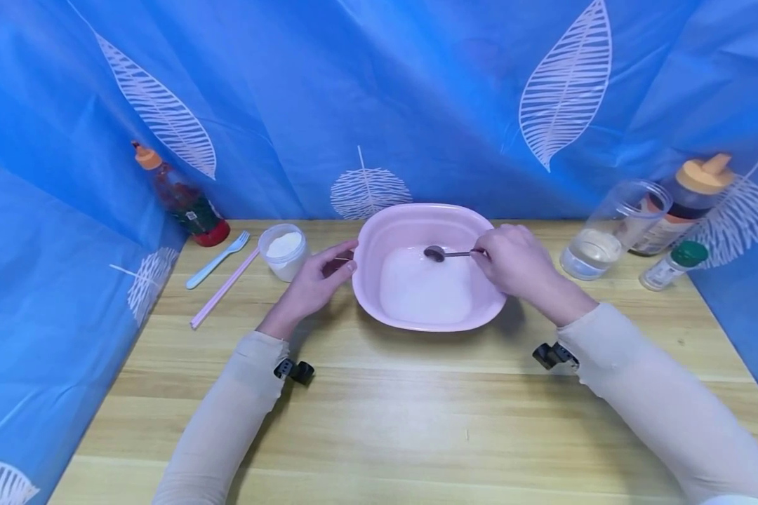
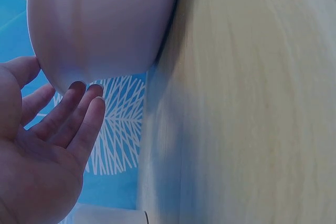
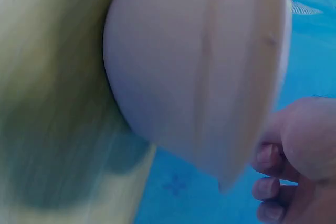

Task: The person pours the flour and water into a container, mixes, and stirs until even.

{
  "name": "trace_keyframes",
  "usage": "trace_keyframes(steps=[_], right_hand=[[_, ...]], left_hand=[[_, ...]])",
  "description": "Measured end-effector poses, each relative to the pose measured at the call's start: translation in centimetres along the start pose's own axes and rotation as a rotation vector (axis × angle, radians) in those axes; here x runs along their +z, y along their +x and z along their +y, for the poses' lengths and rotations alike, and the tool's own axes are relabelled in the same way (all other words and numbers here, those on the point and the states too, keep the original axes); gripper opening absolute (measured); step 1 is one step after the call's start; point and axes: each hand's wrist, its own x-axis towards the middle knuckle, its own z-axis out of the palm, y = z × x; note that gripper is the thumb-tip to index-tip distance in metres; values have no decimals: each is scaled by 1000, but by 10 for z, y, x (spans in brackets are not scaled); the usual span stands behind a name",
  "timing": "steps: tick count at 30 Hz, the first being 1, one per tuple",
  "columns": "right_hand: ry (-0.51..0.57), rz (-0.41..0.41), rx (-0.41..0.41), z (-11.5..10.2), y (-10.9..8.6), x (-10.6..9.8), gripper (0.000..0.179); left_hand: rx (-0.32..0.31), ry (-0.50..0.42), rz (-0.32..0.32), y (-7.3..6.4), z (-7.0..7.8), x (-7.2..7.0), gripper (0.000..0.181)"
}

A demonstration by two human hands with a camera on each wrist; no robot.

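Observation:
A pink basin (image 1: 369,308) with white liquid (image 1: 426,291) in it stands on the wooden table. My right hand (image 1: 512,259) pinches the handle of a metal spoon (image 1: 434,254), its bowl over the liquid at the back of the basin. In the right wrist view, the fingers of that hand (image 3: 299,156) are curled beyond the rim, and the spoon is hidden. My left hand (image 1: 316,279) touches the basin's left rim, its fingers fairly straight against the outside, as the left wrist view shows (image 2: 52,140). Just behind that hand is an uncovered jar of white powder (image 1: 284,252).
On the left lie a blue fork (image 1: 217,259) and pink chopsticks (image 1: 224,289), with a red-based squeeze bottle (image 1: 192,203) behind. To the right are a clear cup of liquid (image 1: 596,249), a large orange-capped bottle (image 1: 682,203) and a small green-capped bottle (image 1: 672,266). Blue cloth (image 1: 303,105) borders the table.

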Motion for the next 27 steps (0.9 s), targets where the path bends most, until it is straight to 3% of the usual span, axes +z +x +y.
trace_keyframes(steps=[11, 19, 27], right_hand=[[-4, -71, -71, 13, -26, -25, 9], [106, -61, -180, -4, -25, -9, 4], [103, -24, -93, -14, -15, 5, 10]], left_hand=[[-9, -1, 2, -1, 2, 0, 50], [-26, -17, 10, -1, 4, 0, 50], [-23, -27, 3, -1, 3, 1, 50]])
